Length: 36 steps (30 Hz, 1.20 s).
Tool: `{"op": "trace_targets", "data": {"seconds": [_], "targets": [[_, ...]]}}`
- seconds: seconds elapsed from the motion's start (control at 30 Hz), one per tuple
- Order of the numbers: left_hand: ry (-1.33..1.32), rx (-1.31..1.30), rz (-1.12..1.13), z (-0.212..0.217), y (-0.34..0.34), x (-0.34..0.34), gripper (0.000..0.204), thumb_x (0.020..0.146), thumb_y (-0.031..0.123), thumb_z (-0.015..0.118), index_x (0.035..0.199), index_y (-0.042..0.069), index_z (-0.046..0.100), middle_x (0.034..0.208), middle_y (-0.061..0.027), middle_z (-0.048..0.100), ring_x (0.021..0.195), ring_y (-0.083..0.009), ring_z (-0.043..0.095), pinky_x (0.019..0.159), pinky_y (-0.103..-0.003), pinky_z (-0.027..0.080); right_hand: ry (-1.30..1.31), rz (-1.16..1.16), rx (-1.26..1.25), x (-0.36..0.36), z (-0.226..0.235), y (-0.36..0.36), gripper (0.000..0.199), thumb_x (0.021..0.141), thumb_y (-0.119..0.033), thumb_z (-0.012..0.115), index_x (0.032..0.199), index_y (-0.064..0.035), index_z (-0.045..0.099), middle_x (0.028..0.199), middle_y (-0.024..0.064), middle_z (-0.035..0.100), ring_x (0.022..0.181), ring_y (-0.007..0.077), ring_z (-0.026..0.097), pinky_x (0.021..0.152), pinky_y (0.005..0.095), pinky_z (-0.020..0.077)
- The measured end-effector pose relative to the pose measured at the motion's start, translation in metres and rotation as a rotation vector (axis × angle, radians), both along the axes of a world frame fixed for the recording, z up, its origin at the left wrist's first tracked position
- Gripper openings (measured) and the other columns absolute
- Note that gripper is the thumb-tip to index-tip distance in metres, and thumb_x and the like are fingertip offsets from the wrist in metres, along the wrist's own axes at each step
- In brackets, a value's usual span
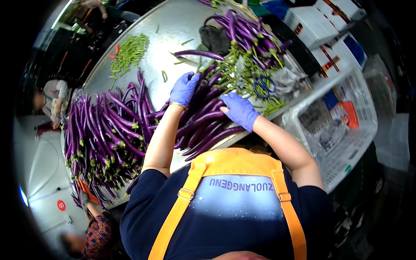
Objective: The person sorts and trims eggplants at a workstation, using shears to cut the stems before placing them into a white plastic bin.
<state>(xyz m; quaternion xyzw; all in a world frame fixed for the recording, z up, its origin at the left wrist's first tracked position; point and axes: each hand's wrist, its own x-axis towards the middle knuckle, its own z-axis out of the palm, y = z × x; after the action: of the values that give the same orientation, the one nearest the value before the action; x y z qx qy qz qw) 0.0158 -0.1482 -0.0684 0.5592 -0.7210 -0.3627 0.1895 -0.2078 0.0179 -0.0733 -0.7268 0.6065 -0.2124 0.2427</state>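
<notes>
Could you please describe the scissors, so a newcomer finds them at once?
On the metal table, find the right hand by the eggplants. Beyond it, up and right, green stems are heaped. The scissors lie there, set apart by their blue looped handles.

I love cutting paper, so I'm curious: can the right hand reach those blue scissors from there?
Probably yes: the blue scissors lie close to the right hand, and their handles show uncovered among the green trimmings.

Soft glare whitened the metal desk (173, 26), while the surroundings were dim and fisheye distortion curved the edges.
</notes>
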Motion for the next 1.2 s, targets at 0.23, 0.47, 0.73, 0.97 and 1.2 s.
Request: {"op": "trace_targets", "data": {"seconds": [0.23,0.47,0.73,0.97,1.2], "targets": [[-0.757,-0.836,-0.249,-0.026,-0.125,-0.004,0.064,0.089,0.011,0.059,0.15,0.029,0.05,0.159,-0.0132,0.045,0.126,-0.0443,0.058,0.105,-0.046,0.05,-0.079,0.07,-0.064,-0.02,0.027,0.02,0.045,0.094,-0.027,0.067,0.134,-0.0086,0.059,0.134,0.0183,0.057,0.117,0.0378,0.062,0.098,0.0455,0.0518],[-0.125,-0.852,-0.463,0.04,-0.12,-0.005,0.036,0.09,0.0,0.061,0.125,0.005,0.069,0.129,-0.016,0.067,0.117,-0.0341,0.064,0.101,-0.041,0.051,-0.433,-0.171,0.154,-0.147,0.11,0.119,0.036,0.1,-0.023,0.065,0.132,-0.007,0.065,0.122,0.0155,0.069,0.112,0.0311,0.067,0.099,0.0387,0.0528],[-0.604,-0.641,-0.849,0.083,-0.04,0.049,0.051,0.095,0.011,0.07,0.144,0.009,0.057,0.14,-0.0145,0.062,0.131,-0.0334,0.058,0.108,-0.039,0.05,0.665,-0.631,0.872,-0.412,0.049,0.238,0.04,0.092,-0.014,0.065,0.132,-0.0107,0.068,0.124,0.0173,0.071,0.114,0.0313,0.068,0.099,0.0388,0.0536],[-0.955,-0.662,-0.982,0.083,-0.016,0.047,0.055,0.091,-0.007,0.056,0.141,0.015,0.061,0.152,-0.0119,0.053,0.141,-0.034,0.049,0.116,-0.043,0.044,1.025,-0.369,0.38,-0.479,-0.22,0.315,0.028,0.091,-0.012,0.061,0.111,-0.0155,0.079,0.115,0.0122,0.076,0.104,0.0313,0.074,0.087,0.0488,0.0572],[-0.288,-0.767,-0.97,0.14,0.069,-0.233,0.051,0.083,-0.012,0.059,0.125,0.014,0.073,0.14,-0.0106,0.062,0.132,-0.0346,0.058,0.109,-0.044,0.049,-0.185,-0.702,0.911,-0.543,-0.069,0.326,0.044,0.09,-0.023,0.068,0.13,-0.0053,0.064,0.116,0.0143,0.074,0.105,0.0328,0.071,0.09,0.0419,0.0552]]}}
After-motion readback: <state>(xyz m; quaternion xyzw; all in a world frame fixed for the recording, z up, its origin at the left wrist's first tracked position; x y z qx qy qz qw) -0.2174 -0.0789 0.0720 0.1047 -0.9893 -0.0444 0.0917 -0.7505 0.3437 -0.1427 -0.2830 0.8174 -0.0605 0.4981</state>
